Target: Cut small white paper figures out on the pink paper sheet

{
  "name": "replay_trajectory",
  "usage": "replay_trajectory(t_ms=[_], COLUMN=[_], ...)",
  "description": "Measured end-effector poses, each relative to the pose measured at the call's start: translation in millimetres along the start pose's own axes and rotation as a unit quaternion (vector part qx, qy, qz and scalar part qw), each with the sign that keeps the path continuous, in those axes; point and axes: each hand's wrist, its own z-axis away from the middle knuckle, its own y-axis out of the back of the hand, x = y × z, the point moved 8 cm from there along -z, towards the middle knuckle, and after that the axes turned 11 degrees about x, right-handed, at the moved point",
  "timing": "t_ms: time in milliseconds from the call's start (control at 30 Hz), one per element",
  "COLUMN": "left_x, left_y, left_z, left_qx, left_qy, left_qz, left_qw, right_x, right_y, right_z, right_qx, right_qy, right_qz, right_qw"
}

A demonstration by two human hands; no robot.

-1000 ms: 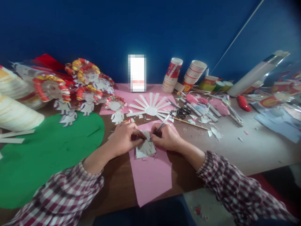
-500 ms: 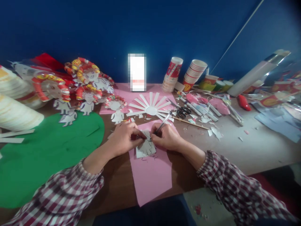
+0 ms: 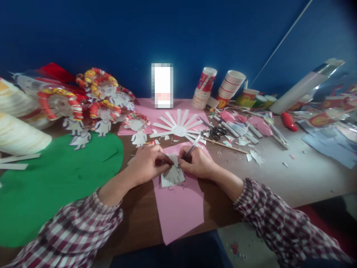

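Observation:
A small white paper [image 3: 173, 178] with a dark outline drawn on it lies on a long pink sheet [image 3: 180, 212]. Fingers of my left hand [image 3: 152, 162] are pinched together at the paper's upper left part, pressing on it or holding it. In my right hand [image 3: 199, 160] is a pen [image 3: 194, 144], its tip end low near the paper's upper right. Dark marks show on the pink sheet just below the paper. Beyond my hands sits a white paper disc with radiating strips [image 3: 179, 130]. A white cut-out figure [image 3: 139, 138] lies to its left.
Black-handled scissors [image 3: 217, 132], markers [image 3: 237, 128] and scraps lie at the right. Paper cups [image 3: 231, 85] stand in stacks by the wall. A green sheet [image 3: 64, 178] covers the left side, with decorated figures [image 3: 103, 119] behind it. A bright pixelated rectangle [image 3: 163, 80] stands at the back.

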Motion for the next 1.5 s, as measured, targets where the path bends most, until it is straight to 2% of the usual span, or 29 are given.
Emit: replay_trajectory(t_ms=[1500], left_x=[2.7], left_y=[1.6], left_z=[-0.4], left_qx=[0.001], left_qy=[-0.004], left_qz=[-0.001], left_qw=[1.000], right_x=[0.8], right_y=[-2.6], right_z=[2.0], right_qx=[-0.022], right_qy=[-0.035], right_qz=[-0.013], right_qw=[0.999])
